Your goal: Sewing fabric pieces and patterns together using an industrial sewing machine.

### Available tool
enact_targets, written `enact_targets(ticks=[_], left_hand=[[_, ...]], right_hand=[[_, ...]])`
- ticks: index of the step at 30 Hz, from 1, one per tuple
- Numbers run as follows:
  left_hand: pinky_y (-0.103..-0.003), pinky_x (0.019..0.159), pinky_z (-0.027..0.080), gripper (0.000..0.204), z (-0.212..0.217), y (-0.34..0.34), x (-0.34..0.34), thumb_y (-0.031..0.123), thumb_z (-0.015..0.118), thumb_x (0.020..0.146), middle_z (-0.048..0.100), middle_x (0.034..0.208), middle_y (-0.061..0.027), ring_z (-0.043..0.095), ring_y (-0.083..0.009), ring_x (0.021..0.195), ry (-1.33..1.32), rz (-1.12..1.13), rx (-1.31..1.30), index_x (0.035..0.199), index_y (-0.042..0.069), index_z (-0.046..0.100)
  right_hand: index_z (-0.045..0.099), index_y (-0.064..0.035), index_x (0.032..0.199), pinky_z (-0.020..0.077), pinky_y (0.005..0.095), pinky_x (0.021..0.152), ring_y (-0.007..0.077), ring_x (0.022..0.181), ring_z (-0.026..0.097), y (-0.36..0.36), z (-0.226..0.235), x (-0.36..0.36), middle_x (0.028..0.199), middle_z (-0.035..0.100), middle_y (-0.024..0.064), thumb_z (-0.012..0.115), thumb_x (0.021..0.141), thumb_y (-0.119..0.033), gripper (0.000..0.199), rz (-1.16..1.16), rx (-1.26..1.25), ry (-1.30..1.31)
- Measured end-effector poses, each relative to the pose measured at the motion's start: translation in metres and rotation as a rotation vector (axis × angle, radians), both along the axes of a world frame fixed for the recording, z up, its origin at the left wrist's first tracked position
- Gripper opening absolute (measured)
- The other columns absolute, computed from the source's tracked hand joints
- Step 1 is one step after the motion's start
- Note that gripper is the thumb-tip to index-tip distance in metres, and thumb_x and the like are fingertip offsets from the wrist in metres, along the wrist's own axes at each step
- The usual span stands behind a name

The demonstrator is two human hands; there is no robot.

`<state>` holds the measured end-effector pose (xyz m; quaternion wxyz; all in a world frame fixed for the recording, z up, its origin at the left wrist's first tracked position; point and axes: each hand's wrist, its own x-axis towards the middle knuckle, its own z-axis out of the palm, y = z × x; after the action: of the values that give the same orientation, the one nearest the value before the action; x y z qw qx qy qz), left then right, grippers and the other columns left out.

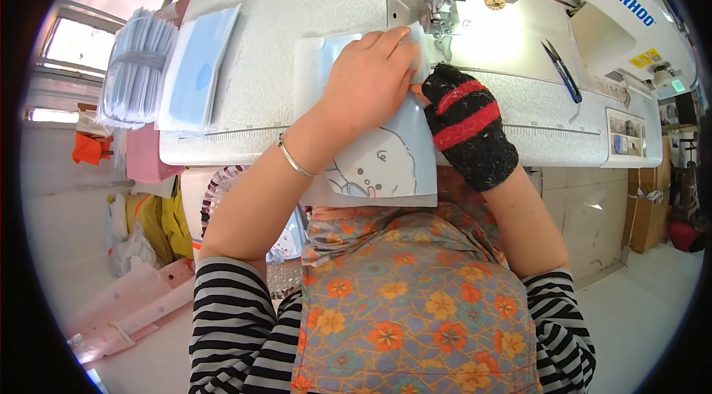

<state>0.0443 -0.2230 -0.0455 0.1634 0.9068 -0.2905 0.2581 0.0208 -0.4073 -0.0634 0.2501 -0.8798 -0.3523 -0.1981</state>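
Observation:
A light-blue printed fabric panel [419, 164] with a white cartoon figure lies over the table's front edge, a whitish layer showing beneath it. My left hand [371, 75], bare and with a bangle at the wrist, rests palm down on its upper part, fingers apart and slightly bent; its thumb side is blurred. Against the panel's right edge, my right hand [467, 123] wears a black fingerless glove with red stripes. Its bare fingertips are pinched on that edge. Just beyond the panel's top right corner stands the sewing machine's presser foot [445, 20], under a bright lamp.
The white sewing machine [615, 16] fills the far right. Thread snips [564, 71] lie on the table [259, 75] right of my glove. At the left are blue panels [200, 68] and a tied bundle of pieces [137, 71]. A basket [285, 279] sits below the table edge.

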Motion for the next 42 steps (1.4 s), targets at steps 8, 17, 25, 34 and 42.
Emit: enact_targets(ticks=[8, 17, 25, 34, 42], left_hand=[[-0.040, 0.082, 0.049, 0.034, -0.006, -0.006, -0.011, 0.015, 0.067, 0.077, 0.063, 0.115, -0.0105, 0.058, -0.0267, 0.101, -0.020, 0.069, 0.091, 0.109, 0.004, 0.065], [-0.042, 0.085, 0.048, 0.026, -0.008, -0.018, 0.021, 0.014, 0.064, 0.082, 0.064, 0.117, -0.0129, 0.058, -0.0279, 0.102, -0.044, -0.024, 0.030, 0.106, 0.005, 0.066], [-0.042, 0.087, 0.048, 0.026, -0.009, -0.017, 0.030, 0.015, 0.063, 0.082, 0.064, 0.117, -0.0140, 0.058, -0.0286, 0.102, -0.051, -0.054, 0.023, 0.106, 0.005, 0.066], [-0.043, 0.093, 0.044, 0.041, -0.005, -0.017, 0.015, 0.021, 0.060, 0.084, 0.057, 0.125, -0.0185, 0.054, -0.0291, 0.111, -0.007, -0.033, 0.125, 0.118, -0.001, 0.058], [-0.049, 0.109, 0.036, 0.057, 0.005, -0.021, -0.026, 0.024, 0.062, 0.085, 0.050, 0.134, -0.0264, 0.045, -0.0383, 0.128, 0.230, -0.018, 0.118, 0.129, -0.010, 0.049]], right_hand=[[0.069, -0.0100, 0.101, 0.0518, 0.0413, 0.077, 0.0330, 0.091, 0.063, -0.008, 0.006, 0.012, 0.099, 0.066, 0.0143, 0.062, 0.084, -0.010, 0.018, 0.033, 0.043, 0.188], [0.067, -0.0097, 0.106, 0.0506, 0.0402, 0.083, 0.0302, 0.097, 0.060, -0.030, 0.001, 0.081, 0.101, 0.061, 0.0104, 0.058, 0.084, -0.008, 0.023, -0.046, -0.204, -0.120], [0.067, -0.0088, 0.104, 0.0517, 0.0399, 0.083, 0.0310, 0.096, 0.062, -0.033, -0.005, 0.080, 0.104, 0.063, 0.0111, 0.060, 0.080, -0.003, 0.025, -0.030, -0.134, -0.187], [0.064, -0.0052, 0.102, 0.0515, 0.0425, 0.087, 0.0344, 0.100, 0.062, -0.037, 0.013, 0.039, 0.110, 0.065, 0.0131, 0.059, 0.074, 0.005, 0.031, 0.185, -0.088, 0.037], [0.064, -0.0051, 0.111, 0.0501, 0.0415, 0.093, 0.0347, 0.108, 0.060, -0.038, 0.011, 0.036, 0.116, 0.063, 0.0138, 0.059, 0.074, 0.005, 0.038, 0.202, -0.058, 0.107]])
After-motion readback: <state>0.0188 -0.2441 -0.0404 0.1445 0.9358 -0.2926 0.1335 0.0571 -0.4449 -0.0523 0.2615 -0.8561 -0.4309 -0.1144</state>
